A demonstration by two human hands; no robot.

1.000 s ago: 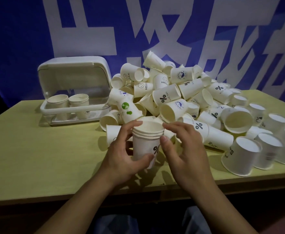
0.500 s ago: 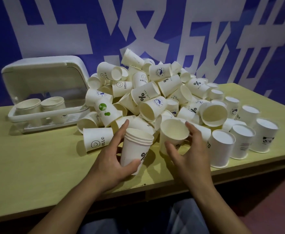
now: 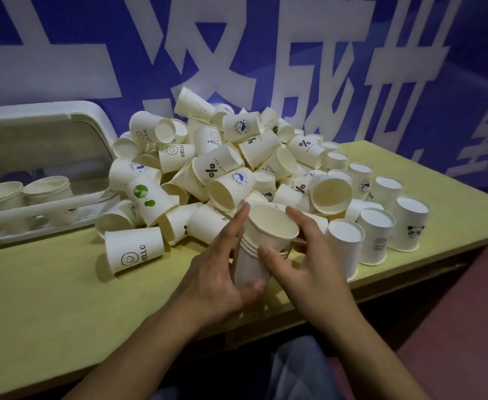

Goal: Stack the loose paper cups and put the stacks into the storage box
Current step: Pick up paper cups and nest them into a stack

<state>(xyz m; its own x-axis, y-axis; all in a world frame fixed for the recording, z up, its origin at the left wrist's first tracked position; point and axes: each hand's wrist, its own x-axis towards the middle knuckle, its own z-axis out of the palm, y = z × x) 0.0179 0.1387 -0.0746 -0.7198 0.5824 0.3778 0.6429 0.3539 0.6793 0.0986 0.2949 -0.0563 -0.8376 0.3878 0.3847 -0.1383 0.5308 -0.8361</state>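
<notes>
Stacking step: my left hand (image 3: 217, 272) grips the stack (image 3: 261, 246); right hand (image 3: 300, 264) seats the top cup. Next: grab another from the pile (image 3: 222, 168) just beyond.

White cups (image 3: 217, 168) with black prints; yellow table (image 3: 49, 298).

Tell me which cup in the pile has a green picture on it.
The cup with green print, lying at the pile's left edge near the storage box; other prints look dark.

**Bare arms, blue-grey trousers**

Both forearms are bare, with no sleeves, and the left hand (image 3: 217, 272) and right hand (image 3: 303, 264) wear no gloves, rings or watch. Blue-grey fabric trousers (image 3: 294, 373) cover the lap.
</notes>
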